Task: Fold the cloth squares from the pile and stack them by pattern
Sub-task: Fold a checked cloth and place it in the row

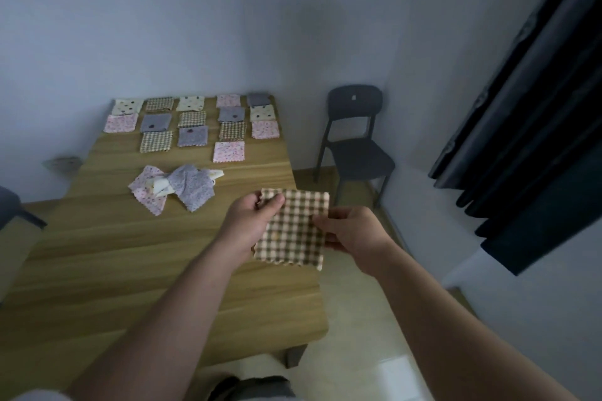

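Checked brown-and-cream cloth square [293, 229] hangs at centre frame over the wooden table [130, 270] edge. The left hand [250, 221] pinches its upper left corner; the right hand [350, 231] pinches its right edge. The loose pile [177, 189] lies up-left.

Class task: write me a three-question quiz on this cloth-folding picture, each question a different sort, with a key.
1. True or false: the left hand and the right hand both pinch the checked cloth.
2. Which pattern is missing from the loose pile? A pink floral; B purple; C stripes.
3. Fill in: a dark ___ stands to the right of the table.
Key: 1 true; 2 C; 3 chair.
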A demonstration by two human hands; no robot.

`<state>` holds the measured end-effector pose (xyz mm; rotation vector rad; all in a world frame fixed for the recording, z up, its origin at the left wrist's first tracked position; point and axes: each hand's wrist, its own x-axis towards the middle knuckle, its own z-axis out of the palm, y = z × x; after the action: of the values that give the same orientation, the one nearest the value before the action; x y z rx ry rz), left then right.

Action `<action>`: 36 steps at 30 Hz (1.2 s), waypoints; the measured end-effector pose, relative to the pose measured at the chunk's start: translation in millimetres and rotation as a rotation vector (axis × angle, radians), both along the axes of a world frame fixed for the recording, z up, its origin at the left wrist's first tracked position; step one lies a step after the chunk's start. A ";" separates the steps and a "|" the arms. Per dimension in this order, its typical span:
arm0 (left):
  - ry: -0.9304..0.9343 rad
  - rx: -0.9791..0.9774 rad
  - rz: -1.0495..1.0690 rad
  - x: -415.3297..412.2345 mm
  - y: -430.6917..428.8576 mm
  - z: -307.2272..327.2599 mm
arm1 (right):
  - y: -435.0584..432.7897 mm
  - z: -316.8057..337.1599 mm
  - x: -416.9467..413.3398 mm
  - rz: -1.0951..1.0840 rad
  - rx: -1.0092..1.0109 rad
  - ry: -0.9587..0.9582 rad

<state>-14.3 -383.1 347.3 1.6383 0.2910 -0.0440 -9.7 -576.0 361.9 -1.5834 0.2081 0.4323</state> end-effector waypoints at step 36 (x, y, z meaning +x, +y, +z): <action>0.262 0.228 0.247 323.5 -110.5 -66.7 | -111.6 -70.8 418.3 0.531 -0.136 0.183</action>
<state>309.3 -493.6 280.5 1.8121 0.7194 -0.0386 408.6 -687.6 291.1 -1.7271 -0.0521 0.9944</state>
